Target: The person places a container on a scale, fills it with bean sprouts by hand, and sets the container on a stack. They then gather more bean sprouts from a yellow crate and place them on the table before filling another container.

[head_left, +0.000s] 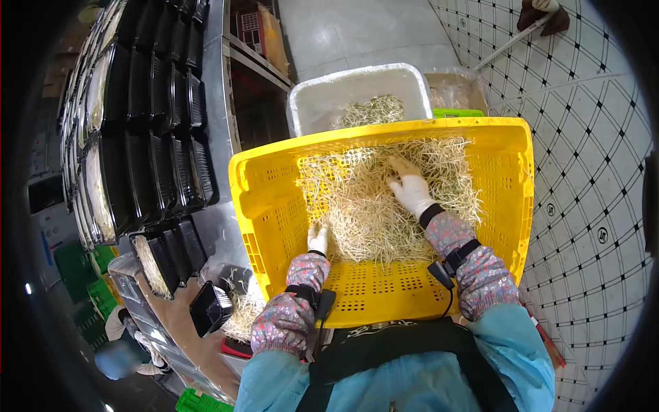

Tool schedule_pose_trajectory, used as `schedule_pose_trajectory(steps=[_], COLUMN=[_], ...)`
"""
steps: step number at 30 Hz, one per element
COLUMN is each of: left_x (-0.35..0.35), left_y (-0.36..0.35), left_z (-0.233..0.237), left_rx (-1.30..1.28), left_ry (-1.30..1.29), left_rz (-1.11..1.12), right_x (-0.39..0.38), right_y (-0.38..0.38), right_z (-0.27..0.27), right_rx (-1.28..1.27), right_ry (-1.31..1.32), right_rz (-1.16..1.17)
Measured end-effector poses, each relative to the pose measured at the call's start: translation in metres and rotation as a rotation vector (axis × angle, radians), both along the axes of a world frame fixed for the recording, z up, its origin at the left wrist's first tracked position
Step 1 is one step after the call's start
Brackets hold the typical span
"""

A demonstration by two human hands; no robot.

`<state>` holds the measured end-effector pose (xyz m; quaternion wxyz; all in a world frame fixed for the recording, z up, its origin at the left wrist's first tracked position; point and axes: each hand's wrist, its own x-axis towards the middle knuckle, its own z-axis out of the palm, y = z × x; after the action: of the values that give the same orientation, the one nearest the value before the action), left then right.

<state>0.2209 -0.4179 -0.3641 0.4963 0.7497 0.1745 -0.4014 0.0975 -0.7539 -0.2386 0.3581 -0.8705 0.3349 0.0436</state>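
A big yellow perforated crate (pixel 271 237) stands in front of me, with a heap of pale bean sprouts (pixel 374 216) spread over its bottom. My right hand (pixel 413 192), in a white glove, lies on the upper right part of the heap. Its fingers are apart, and some are partly covered by sprouts. At the heap's left edge is my left hand (pixel 318 238), also gloved, touching the sprouts with its fingers stretched forward. Neither hand visibly grips a bunch.
Beyond the crate stands a white tub (pixel 322 103) with greenish sprouts. Stacked black trays (pixel 147 103) line the metal table (pixel 218 82) at left. A single black tray (pixel 210 309) lies near loose sprouts (pixel 241 317). Another person (pixel 127 353) is at lower left.
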Motion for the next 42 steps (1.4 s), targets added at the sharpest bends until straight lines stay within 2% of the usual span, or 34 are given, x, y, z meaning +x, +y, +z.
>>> schedule_pose_trajectory(steps=[1,2,3,4,5,6,7,8,9,10,12,13,14,15,16,17,18,20,21,22,24,27,28,29,30,31,32,33,36,38,40,42], left_x=[0.005,0.005,0.003,-0.004,-0.005,-0.016,-0.028,-0.040,-0.048,-0.050,-0.049,-0.048,-0.044,-0.036,-0.030,-0.019,0.002,0.041,0.060,0.079,0.095,0.077,0.062,0.048,0.034,0.016,-0.003,-0.006,-0.018,-0.021,-0.023,-0.024], left_y=[0.018,0.013,-0.002,-0.035,-0.042,-0.058,-0.077,-0.091,-0.098,-0.107,-0.122,-0.122,-0.103,-0.074,-0.058,-0.072,-0.087,-0.104,-0.120,-0.134,-0.152,-0.146,-0.136,-0.118,-0.097,-0.078,-0.066,-0.060,-0.050,-0.073,-0.078,-0.088], left_z=[-0.052,-0.066,-0.077,-0.045,-0.053,-0.039,-0.015,0.016,0.055,0.102,0.189,0.209,0.193,0.161,0.143,0.140,0.147,0.103,0.092,0.079,0.049,0.042,0.050,0.050,0.047,0.061,0.088,0.109,0.127,0.146,0.133,0.132], left_rx=[0.047,0.131,0.213,0.021,0.498,0.432,0.215,-0.056,-0.200,-0.254,-0.155,-0.106,-0.121,-0.133,-0.142,0.063,0.084,0.219,0.271,0.214,0.357,0.435,0.398,0.443,0.285,0.216,0.149,0.182,0.322,0.481,0.522,0.540], left_ry=[-0.073,-0.076,-0.080,-0.009,-0.101,-0.117,-0.076,0.037,0.170,0.297,0.485,0.578,0.520,0.459,0.397,0.092,-0.068,-0.575,-0.767,-0.812,-0.813,-0.789,-0.817,-0.713,-0.721,-0.565,-0.503,-0.329,-0.321,-0.311,-0.381,-0.426], left_rz=[0.028,0.043,0.058,0.302,-0.225,-0.223,-0.056,0.181,0.337,0.450,0.524,0.560,0.412,0.264,0.116,0.022,-0.001,-0.308,-0.466,-0.563,-0.773,-0.978,-1.038,-1.201,-1.270,-1.276,-1.212,-1.297,-1.542,-1.682,-1.650,-1.554], right_x=[0.004,0.008,0.014,0.022,0.030,0.037,0.041,0.038,0.037,0.036,0.046,0.053,0.056,0.060,0.068,0.077,0.088,0.100,0.106,0.111,0.113,0.095,0.078,0.063,0.051,0.035,0.012,-0.011,-0.039,-0.037,-0.034,-0.021], right_y=[-0.001,-0.001,0.010,0.035,0.058,0.076,0.091,0.110,0.122,0.118,0.095,0.083,0.074,0.060,0.044,0.029,0.017,0.004,0.003,0.003,0.010,0.027,0.040,0.048,0.054,0.061,0.068,0.075,0.082,0.087,0.091,0.086], right_z=[-0.009,-0.017,-0.022,-0.023,-0.020,-0.011,-0.002,0.003,0.005,0.008,0.025,0.028,0.022,0.030,0.033,0.030,0.022,0.006,0.000,-0.003,-0.023,-0.039,-0.039,-0.035,-0.022,-0.006,0.005,0.015,0.045,0.042,0.026,0.008], right_rx=[-0.111,-0.223,-0.172,-0.119,-0.064,0.092,0.250,0.297,0.344,0.323,0.418,0.463,0.452,0.251,0.257,0.265,0.255,0.211,0.173,0.107,-0.020,-0.077,-0.104,-0.139,-0.027,0.087,0.100,0.117,0.015,-0.053,-0.190,-0.087], right_ry=[0.008,0.016,0.102,0.188,0.276,0.331,0.384,0.237,0.086,0.061,0.072,0.077,0.018,0.040,0.063,0.089,0.079,0.081,0.085,0.117,0.094,0.152,0.158,0.158,0.229,0.301,0.233,0.165,0.209,0.239,0.188,0.216], right_rz=[-0.057,-0.115,-0.118,-0.121,-0.121,-0.040,0.041,0.034,0.027,0.192,0.463,0.600,0.649,0.696,0.639,0.582,0.490,0.358,0.319,0.325,0.325,0.355,0.374,0.391,0.465,0.541,0.569,0.598,0.794,0.776,0.702,0.617])
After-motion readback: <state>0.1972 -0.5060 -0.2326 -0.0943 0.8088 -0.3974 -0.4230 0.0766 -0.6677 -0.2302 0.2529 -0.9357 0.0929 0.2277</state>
